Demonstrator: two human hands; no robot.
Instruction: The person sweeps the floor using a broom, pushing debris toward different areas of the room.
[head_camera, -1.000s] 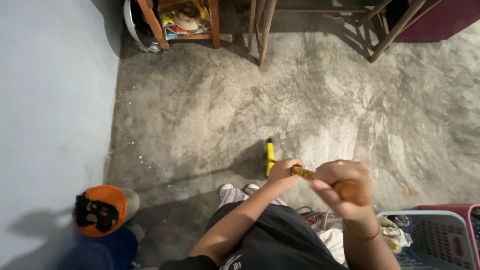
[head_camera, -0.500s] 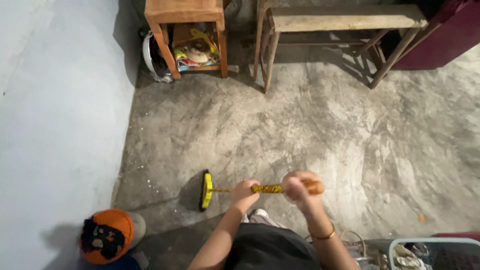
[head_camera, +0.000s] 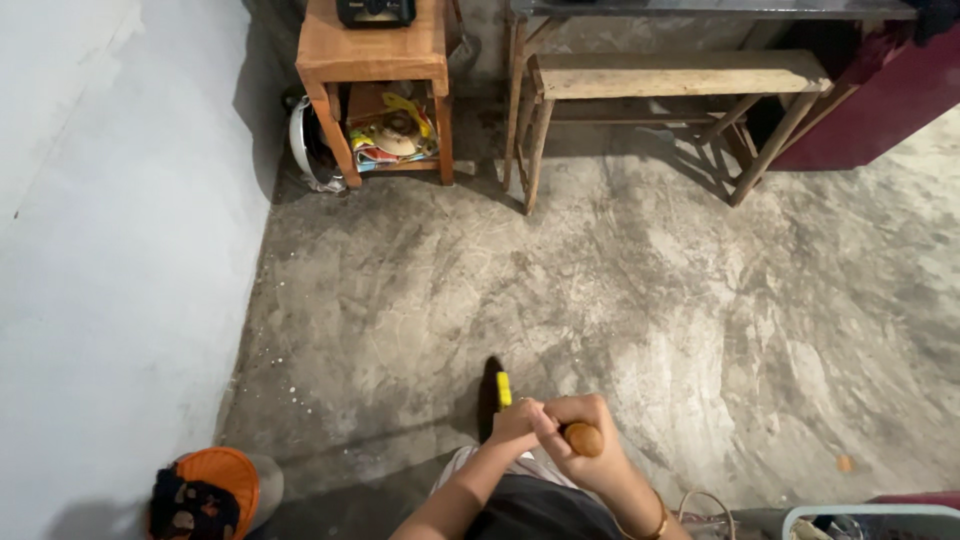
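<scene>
Both of my hands are closed around the brown wooden handle (head_camera: 583, 439) of a broom, close to my body at the bottom centre. My left hand (head_camera: 516, 424) grips lower on the stick, nearer the head. My right hand (head_camera: 592, 466) wraps the rounded top end; a bangle (head_camera: 655, 526) sits on that wrist. The broom's yellow and black head (head_camera: 497, 392) rests on the grey concrete floor (head_camera: 620, 300) just ahead of my hands. Most of the stick is hidden by my fingers.
A small wooden table (head_camera: 372, 60) with colourful clutter on its lower shelf stands at the back left, a wooden bench (head_camera: 680, 75) beside it, a dark red cabinet (head_camera: 880, 90) at the right. An orange and black object (head_camera: 205, 492) lies by the pale wall (head_camera: 110, 250). A basket's rim (head_camera: 870, 515) shows at bottom right.
The view has tilted up, showing more of the table and bench. The broom head has swung from lying out to the left to pointing straight ahead, close under my hands.
</scene>
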